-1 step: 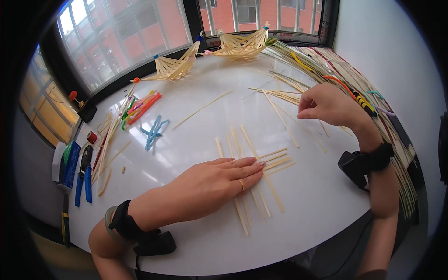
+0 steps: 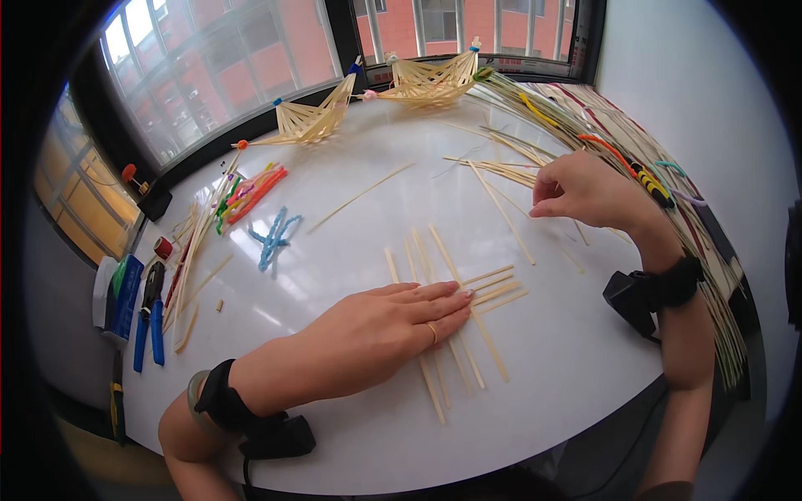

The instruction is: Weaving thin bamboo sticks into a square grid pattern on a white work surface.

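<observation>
White table: strips beneath left fingers

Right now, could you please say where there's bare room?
Bare tabletop shows between the blue fuzzy shape and the left hand, and between the crossed strips and the right wrist's device. It's crowded around the pliers and the loose strips by the right hand.

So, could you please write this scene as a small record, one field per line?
Surface: white table
Left hand: palm down over crossed bamboo strips
Right hand: raised beside loose strips, thumb and fingers close together; whether it holds anything is unclear
Tool at left: blue-handled pliers
Fuzzy stems: blue twisted piece, multicoloured bundle
Near window: two woven strip pieces
</observation>
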